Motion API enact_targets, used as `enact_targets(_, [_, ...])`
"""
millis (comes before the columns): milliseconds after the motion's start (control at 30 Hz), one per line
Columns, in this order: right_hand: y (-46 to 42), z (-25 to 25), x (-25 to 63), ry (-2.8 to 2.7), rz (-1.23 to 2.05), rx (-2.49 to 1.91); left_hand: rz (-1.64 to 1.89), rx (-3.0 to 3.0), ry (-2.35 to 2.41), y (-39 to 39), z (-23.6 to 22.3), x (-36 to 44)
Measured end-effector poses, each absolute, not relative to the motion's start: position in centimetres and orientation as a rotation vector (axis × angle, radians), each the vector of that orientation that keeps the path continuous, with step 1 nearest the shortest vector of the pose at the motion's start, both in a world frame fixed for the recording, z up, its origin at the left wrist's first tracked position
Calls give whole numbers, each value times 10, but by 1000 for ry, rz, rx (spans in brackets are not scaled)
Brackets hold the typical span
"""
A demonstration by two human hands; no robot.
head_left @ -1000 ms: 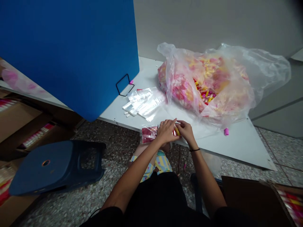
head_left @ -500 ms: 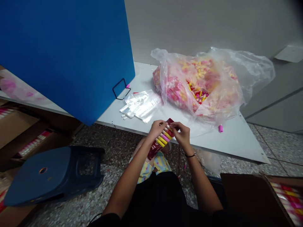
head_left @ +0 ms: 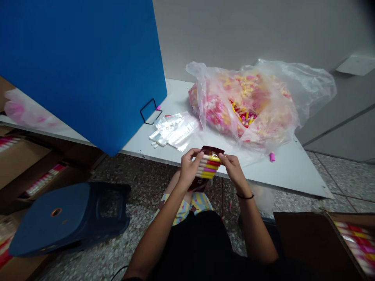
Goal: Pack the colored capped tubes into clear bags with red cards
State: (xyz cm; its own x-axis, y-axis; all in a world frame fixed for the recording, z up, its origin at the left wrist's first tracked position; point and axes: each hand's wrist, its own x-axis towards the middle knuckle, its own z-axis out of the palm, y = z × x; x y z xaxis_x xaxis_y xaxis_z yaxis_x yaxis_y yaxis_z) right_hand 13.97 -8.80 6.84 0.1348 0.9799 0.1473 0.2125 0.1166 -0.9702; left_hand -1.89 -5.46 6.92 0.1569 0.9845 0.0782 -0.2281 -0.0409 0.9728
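Both my hands hold a dark red packet with a row of yellow, pink and white tubes (head_left: 209, 167) just above the near edge of a white board. My left hand (head_left: 190, 168) grips its left end and my right hand (head_left: 232, 168) pinches its right end. Beyond them lies a large transparent plastic bag (head_left: 243, 105) full of pink and yellow tubes. A stack of small transparent bags (head_left: 175, 131) lies to its left, and a single pink tube (head_left: 272, 157) lies to its right.
The white board (head_left: 281, 173) rests on a speckled stone floor, with a blue panel (head_left: 82, 66) on a black wire stand (head_left: 150, 111) at its left. A dark stool (head_left: 67, 218) stands left of my knees. Cardboard boxes with packets (head_left: 351, 242) sit at the lower right.
The packet has swung from a steep slant to nearly level, with the tubes now lying across between my hands. My hands have moved slightly apart.
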Motion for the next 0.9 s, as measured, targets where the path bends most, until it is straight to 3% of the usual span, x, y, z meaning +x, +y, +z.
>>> enact_targets(133, [-95,75,141,-1347,797,-1343,988,1176,765,-61,67,-21])
enact_targets(267, [-98,81,141,-1493,704,-1386,1074,1180,801,-63,74,-24])
enact_targets(633, [-94,93,159,-1901,895,-1409,1034,1133,826,-67,67,-25])
enact_targets(900, [-99,92,156,-1967,626,-1448,970,1315,813,-63,79,-32])
